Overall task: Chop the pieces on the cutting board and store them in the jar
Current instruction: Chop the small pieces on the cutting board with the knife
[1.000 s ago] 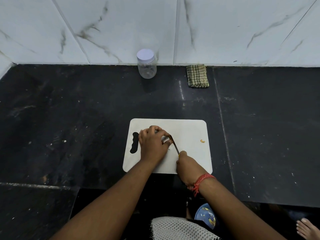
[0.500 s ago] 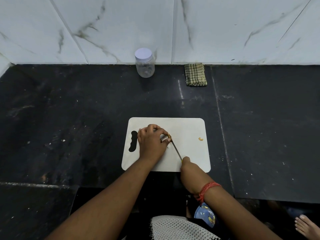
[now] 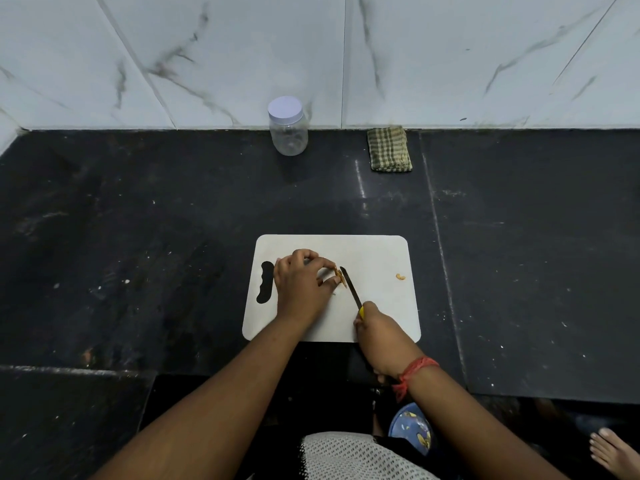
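A dark stone bench (image 3: pixel 138 237) runs up to a marble-tiled wall, with a white cutting board (image 3: pixel 374 251) near its front edge. The left hand (image 3: pixel 303 284) pinches a small tan piece (image 3: pixel 340 276) between thumb and fingertips, pinning it to the board; the right hand (image 3: pixel 375 336) is wrapped round the yellow handle of a knife (image 3: pixel 350 287), whose blade lies just beside the piece. The piece looks light, dry and brittle, likely to skid or shatter under the edge, so the grip belongs low on its near end, fingertips clear of the blade. A second piece (image 3: pixel 400 276) lies loose toward the board's right edge. The jar (image 3: pixel 288 131), clear plastic with its lid on, stands well apart against the wall; it should lift easily by the body. A folded checked cloth (image 3: pixel 389 148) lies to its right.
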